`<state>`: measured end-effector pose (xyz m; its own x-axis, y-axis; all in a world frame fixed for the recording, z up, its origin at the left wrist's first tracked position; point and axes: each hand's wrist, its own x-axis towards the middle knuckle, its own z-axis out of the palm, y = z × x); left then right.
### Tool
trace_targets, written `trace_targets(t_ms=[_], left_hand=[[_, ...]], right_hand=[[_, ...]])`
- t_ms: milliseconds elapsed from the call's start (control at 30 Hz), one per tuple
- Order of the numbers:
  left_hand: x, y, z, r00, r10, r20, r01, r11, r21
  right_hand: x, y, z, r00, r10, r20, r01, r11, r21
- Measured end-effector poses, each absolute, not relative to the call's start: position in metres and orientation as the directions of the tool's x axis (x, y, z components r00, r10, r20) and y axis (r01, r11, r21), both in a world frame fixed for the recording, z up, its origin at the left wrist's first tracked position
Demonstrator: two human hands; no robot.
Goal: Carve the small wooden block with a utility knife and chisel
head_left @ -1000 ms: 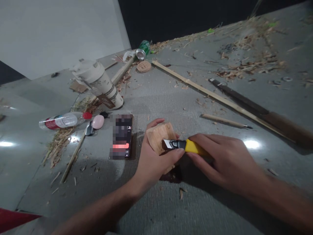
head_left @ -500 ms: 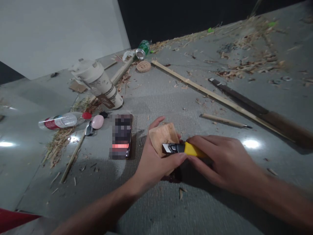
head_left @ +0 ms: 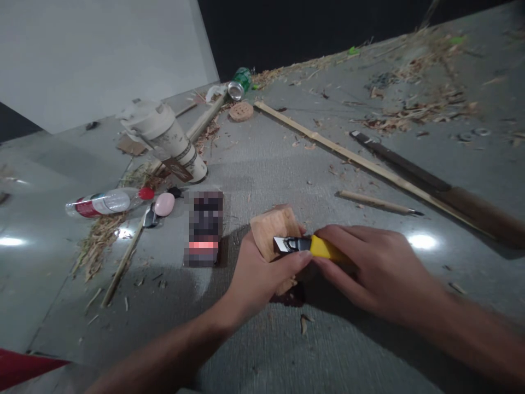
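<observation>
Since the last frame, a left fingertip that was seen past the small, pale brown wooden block (head_left: 273, 224) has been hidden behind it, and the yellow and black knife (head_left: 326, 247) has been moved up a tiny bit. Close by, a curled wood chip (head_left: 303, 324) is seen on the grey floor (head_left: 266, 158). The block is held up in the middle by the left hand (head_left: 262, 273), which is curled around it. The knife's yellow handle is gripped by the right hand (head_left: 377, 268), closed tight, with its blade put against the block. The left thumb is pressed near the blade. To the left, a dark phone (head_left: 205, 224) is laid flat, its screen blurred into squares. Past the right hand, a thin wooden stick with a dark tip (head_left: 373, 202) is seen. Farther left, a clear plastic bottle with a red cap (head_left: 110, 202) is laid beside a pink oval thing (head_left: 164, 204). Behind them, a white cup with a lid (head_left: 172, 137) is seen. Farthest back, a round tan disc (head_left: 241, 111) is set just in front of a green can (head_left: 240, 83).
</observation>
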<state>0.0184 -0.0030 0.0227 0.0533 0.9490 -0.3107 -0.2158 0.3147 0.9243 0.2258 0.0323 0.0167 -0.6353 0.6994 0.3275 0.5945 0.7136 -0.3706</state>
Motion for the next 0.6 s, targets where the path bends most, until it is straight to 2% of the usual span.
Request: trace_targets(t_ms=[267, 600], left_hand=[[0.0165, -0.0041, 0.0216, 0.068, 0.943, -0.325, -0.182, 0.332, 0.926], [0.0188, -0.0037, 0.0204, 0.002, 0.954, -0.301, -0.176, 0.297, 0.939]], right_hand=[[0.2244, 0.0320, 0.0172, -0.625, 0.707, 0.330, 0.608, 0.706, -0.363], [0.2237, 0.0305, 0.0183, -0.609, 0.721, 0.331, 0.626, 0.693, -0.357]])
